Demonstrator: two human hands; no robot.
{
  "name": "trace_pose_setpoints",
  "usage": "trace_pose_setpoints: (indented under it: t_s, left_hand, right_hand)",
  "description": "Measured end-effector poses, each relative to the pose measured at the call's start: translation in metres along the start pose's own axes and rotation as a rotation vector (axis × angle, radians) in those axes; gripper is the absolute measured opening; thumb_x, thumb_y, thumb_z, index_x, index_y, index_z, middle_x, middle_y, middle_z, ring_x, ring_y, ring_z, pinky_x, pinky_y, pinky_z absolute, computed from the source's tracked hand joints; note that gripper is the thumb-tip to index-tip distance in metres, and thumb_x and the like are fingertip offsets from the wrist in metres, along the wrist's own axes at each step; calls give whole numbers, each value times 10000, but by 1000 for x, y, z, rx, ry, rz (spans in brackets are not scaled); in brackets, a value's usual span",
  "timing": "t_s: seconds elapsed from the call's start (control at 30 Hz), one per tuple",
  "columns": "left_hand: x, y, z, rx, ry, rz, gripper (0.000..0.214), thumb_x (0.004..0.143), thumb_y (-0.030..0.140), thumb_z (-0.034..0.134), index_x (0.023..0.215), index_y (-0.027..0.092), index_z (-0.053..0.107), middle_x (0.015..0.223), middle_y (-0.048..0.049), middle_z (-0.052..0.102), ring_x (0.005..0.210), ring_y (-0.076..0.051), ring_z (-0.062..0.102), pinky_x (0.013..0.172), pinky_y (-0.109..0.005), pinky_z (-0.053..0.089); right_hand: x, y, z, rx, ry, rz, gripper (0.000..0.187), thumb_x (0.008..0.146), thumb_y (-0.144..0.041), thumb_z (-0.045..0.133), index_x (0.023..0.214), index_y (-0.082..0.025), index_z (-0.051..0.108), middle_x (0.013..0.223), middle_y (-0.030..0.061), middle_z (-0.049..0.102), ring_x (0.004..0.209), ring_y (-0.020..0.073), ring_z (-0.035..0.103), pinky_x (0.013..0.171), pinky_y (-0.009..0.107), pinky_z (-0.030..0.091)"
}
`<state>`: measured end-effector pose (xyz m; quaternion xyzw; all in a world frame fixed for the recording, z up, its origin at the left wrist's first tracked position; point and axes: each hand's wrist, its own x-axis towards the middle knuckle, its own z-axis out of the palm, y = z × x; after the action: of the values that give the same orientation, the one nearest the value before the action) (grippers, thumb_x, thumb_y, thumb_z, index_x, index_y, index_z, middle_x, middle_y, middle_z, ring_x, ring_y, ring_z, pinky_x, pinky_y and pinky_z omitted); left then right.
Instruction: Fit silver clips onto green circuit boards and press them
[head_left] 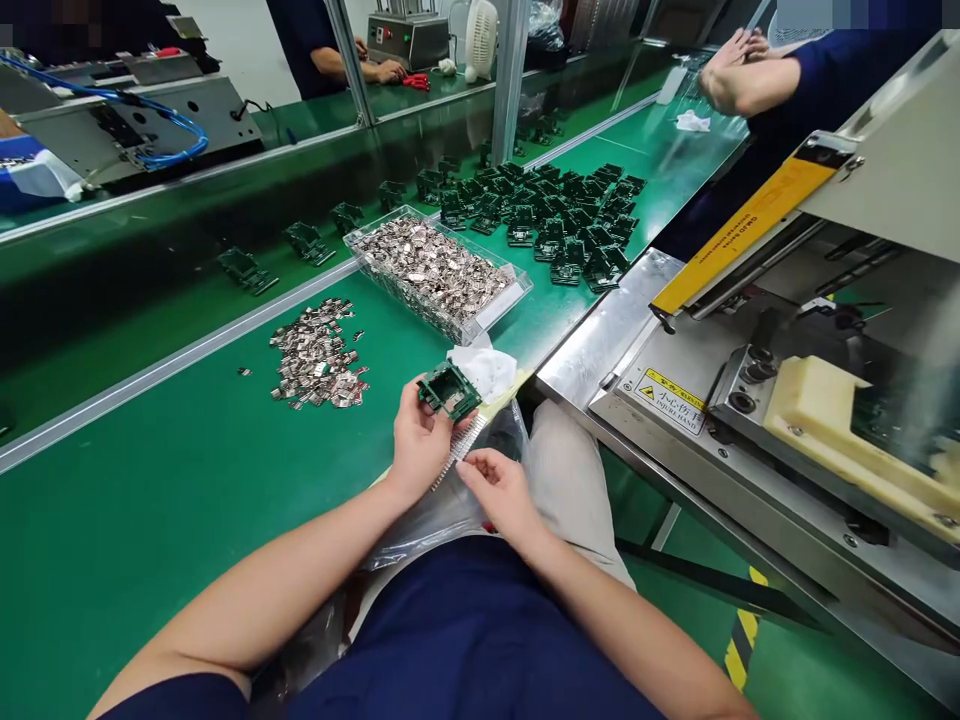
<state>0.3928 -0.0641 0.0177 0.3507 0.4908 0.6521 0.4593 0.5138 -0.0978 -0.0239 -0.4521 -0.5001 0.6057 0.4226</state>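
Observation:
My left hand [417,440] grips a small green circuit board part [448,389] at the table's near edge. My right hand [496,488] sits just below and right of it, fingers pinched on a thin silvery strip [457,451] that runs between both hands. A loose pile of small metal clips [319,355] lies on the green table to the left. A clear tray [501,305] full of the same clips stands beyond my hands. A clear plastic bag [439,515] lies in my lap.
Many green board parts [559,215] are heaped at the back of the table. A grey press machine [787,400] with a yellow warning label stands to the right. Other people's arms [750,80] work further along the line. A white tissue [487,368] lies beside the tray.

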Motion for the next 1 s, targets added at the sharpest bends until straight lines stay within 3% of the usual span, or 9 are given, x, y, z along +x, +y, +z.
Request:
trace_pose_setpoints:
  t_s: [0.13, 0.27, 0.4, 0.57, 0.77, 0.87, 1.0]
  left_hand:
    - [-4, -4, -2, -14, 26, -8, 470, 741, 434, 765, 996, 218, 433, 1013, -31, 606, 844, -158, 677, 692, -266, 621]
    - [-5, -3, -1, -25, 22, -36, 483, 736, 439, 770, 1008, 222, 435, 999, -26, 606, 834, -165, 685, 729, -297, 624]
    - [-2, -4, 1, -29, 15, -50, 481, 744, 431, 766, 1025, 227, 434, 1017, -28, 596, 819, -156, 681, 664, -251, 618]
    - [0, -5, 1, -14, 11, -53, 500, 744, 438, 764, 1058, 229, 436, 1020, -38, 603, 828, -161, 678, 624, -223, 607]
    - [0, -2, 1, -41, -6, -57, 501, 750, 438, 756, 1074, 232, 434, 1017, -40, 593, 819, -158, 672, 597, -220, 600]
    - [-2, -2, 0, -33, -26, -25, 495, 780, 433, 729, 1120, 235, 428, 1003, -37, 588, 851, -160, 656, 614, -227, 599]
    - [-7, -4, -3, -13, -94, 23, 426, 860, 414, 643, 1183, 239, 429, 988, -36, 585, 842, -147, 626, 666, -257, 595]
  right_hand:
    - [3, 4, 17, -4, -25, -17, 396, 816, -503, 632, 608, -175, 553, 525, -35, 501, 494, 98, 408, 481, 228, 344]
    - [0, 9, 18, -29, -6, -54, 383, 895, -454, 551, 632, -176, 567, 576, -6, 548, 550, 120, 467, 541, 247, 381]
    - [0, 18, 12, -99, -23, -132, 366, 922, -439, 506, 668, -186, 583, 652, 14, 565, 635, 149, 514, 619, 275, 411]
    - [6, 21, 3, -228, -139, -208, 389, 916, -437, 472, 621, -204, 575, 656, 26, 562, 655, 171, 527, 654, 300, 421]
    - [12, 24, -19, -415, -277, -108, 297, 784, -224, 631, 490, -219, 590, 475, -18, 579, 434, 139, 513, 482, 250, 357]
    - [10, 10, -37, -494, -254, -69, 229, 743, -194, 679, 519, -230, 649, 498, -13, 634, 435, 153, 550, 474, 253, 373]
    - [8, -39, -50, -517, -92, -135, 126, 857, -287, 639, 818, -231, 745, 741, 25, 729, 641, 187, 650, 588, 280, 474]
